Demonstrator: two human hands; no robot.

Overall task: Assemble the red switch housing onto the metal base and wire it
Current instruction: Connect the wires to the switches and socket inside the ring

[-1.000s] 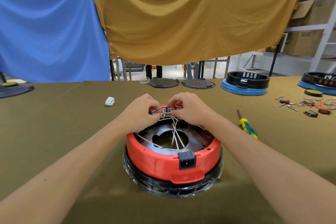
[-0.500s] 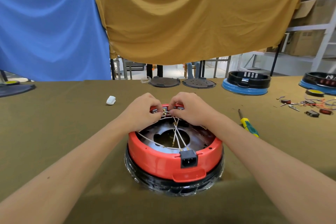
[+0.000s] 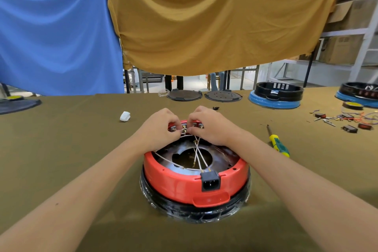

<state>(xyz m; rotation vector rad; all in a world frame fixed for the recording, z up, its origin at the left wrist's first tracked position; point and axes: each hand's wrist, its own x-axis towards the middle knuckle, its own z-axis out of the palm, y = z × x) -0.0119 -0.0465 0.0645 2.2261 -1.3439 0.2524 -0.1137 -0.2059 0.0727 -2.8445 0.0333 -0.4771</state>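
Sitting mid-table (image 3: 61, 149), the red housing (image 3: 176, 182) is already down over the metal base (image 3: 184, 149), socket facing the person, so the far switch row is within easy reach. Both hands work there: left hand (image 3: 157, 129) and right hand (image 3: 210, 127) have fingers curled, pinching the white wires (image 3: 197, 153) at the terminals, I think, though knuckles hide the tips. Screwdriver (image 3: 279, 145) waits nearby.

Left hand (image 3: 158, 129) and right hand (image 3: 210, 126) curled, fingertips meeting.

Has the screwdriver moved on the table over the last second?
No. The screwdriver lies in the same spot right of the red housing, same angle; only the camera shifted.
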